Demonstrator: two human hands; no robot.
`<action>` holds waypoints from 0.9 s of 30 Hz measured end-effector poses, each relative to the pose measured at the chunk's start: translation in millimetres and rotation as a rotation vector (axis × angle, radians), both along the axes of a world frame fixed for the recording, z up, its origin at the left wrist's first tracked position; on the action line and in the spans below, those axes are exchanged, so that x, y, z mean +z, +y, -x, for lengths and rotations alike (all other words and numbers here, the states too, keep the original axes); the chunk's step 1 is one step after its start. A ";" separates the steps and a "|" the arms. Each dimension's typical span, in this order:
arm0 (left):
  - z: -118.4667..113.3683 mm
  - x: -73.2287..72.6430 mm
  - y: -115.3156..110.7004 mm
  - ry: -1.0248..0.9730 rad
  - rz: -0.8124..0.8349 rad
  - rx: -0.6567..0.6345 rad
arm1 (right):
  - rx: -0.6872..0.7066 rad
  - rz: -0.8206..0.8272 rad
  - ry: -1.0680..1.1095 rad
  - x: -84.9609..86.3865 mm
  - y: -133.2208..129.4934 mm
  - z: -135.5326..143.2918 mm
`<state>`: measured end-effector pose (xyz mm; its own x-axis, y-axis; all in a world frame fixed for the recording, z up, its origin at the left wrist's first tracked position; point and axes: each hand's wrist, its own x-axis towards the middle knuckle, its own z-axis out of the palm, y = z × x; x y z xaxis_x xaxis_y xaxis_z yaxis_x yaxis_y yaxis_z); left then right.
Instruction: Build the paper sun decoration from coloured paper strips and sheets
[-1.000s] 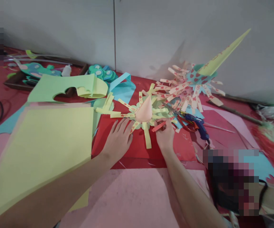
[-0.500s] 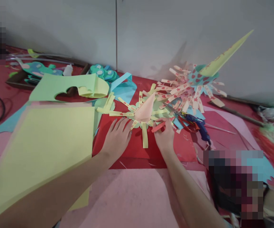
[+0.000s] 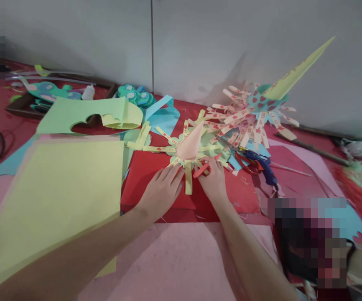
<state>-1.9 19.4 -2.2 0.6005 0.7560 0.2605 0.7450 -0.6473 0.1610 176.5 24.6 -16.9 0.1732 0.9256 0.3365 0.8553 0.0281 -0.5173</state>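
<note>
A pale pink paper cone (image 3: 191, 144) stands on a scalloped green base with yellow strips (image 3: 188, 179) radiating from it, some bearing red letters and stars. This paper piece lies on a red sheet (image 3: 146, 177). My left hand (image 3: 164, 188) rests palm down with fingers spread, its fingertips at the strips just left of the front one. On the right, my right hand (image 3: 211, 177) is closed around a red marker (image 3: 202, 169), close to the front strip and the base.
A finished-looking paper piece with a tall yellow cone (image 3: 300, 73) stands at the back right. Scissors (image 3: 248, 165) and a blue glue gun (image 3: 267, 167) lie right of my hands. Yellow sheets (image 3: 71, 179) are stacked left; behind them is a tray (image 3: 21, 109).
My left hand has moved right and slightly down, toward the front strip. My right hand, with the red marker, has shifted left toward the same strip.
</note>
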 end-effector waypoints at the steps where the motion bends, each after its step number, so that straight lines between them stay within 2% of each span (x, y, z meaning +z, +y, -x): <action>1: -1.6 -0.4 -3.6 0.012 0.008 -0.021 | 0.002 0.000 0.001 0.2 0.0 0.1; 7: -5.8 -2.2 -11.3 0.120 0.037 -0.080 | -0.007 -0.014 0.007 0.1 0.3 0.3; 11: -4.6 -2.6 -7.0 0.174 0.075 -0.089 | -0.022 -0.169 0.076 4.7 -1.9 2.7; 13: -4.1 -2.5 -5.6 0.193 0.091 -0.100 | 0.014 -0.224 0.140 7.7 -4.0 5.7; 19: -4.9 -3.3 -5.7 0.178 0.066 -0.111 | 0.184 -0.046 0.248 8.5 -6.3 12.5; 27: -5.9 -5.4 -10.9 0.207 0.003 -0.155 | 0.174 -0.027 0.228 9.4 -4.6 12.4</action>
